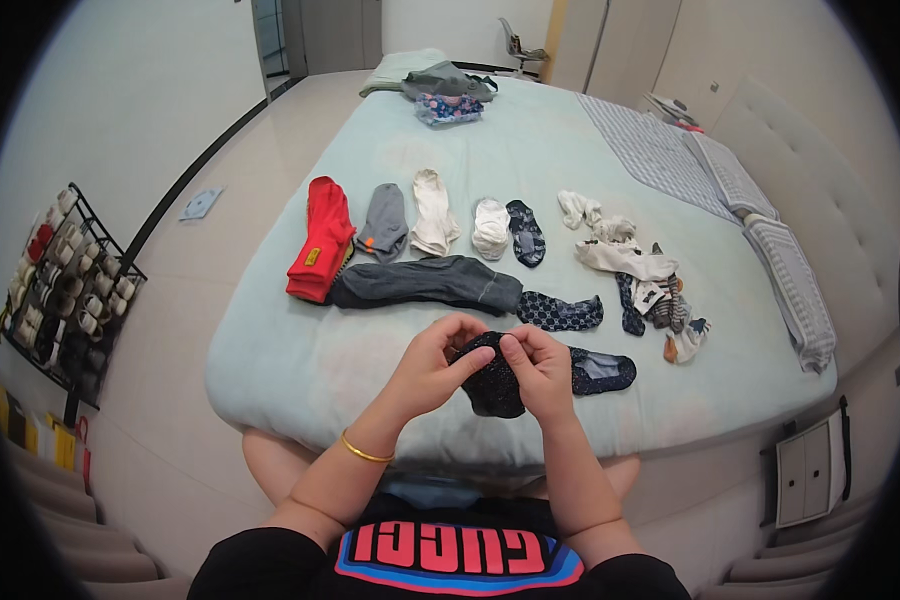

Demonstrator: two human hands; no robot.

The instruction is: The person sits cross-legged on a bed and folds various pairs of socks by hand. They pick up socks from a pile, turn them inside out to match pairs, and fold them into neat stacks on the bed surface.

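Note:
Between both hands I hold a dark speckled sock (494, 385) above the bed's near edge. My left hand (448, 358) pinches its upper left side, and my right hand (538, 368) grips the upper right side with the thumb on top. Just right of my right hand lies a similar dark low-cut sock (610, 370). Beyond my hands are a dark patterned sock (562, 312) and long dark grey socks (425, 283). A row behind them holds red socks (322, 240), grey socks (382, 222), white socks (432, 215), short white socks (490, 228) and dark patterned low socks (526, 234).
A loose heap of mixed socks (645, 265) lies on the bed (370, 380) to the right. Bundled clothes (450, 95) sit at the far end. Pillows (790, 290) line the headboard (820, 170). A shoe rack (70, 290) stands left; a nightstand (810, 475) stands right.

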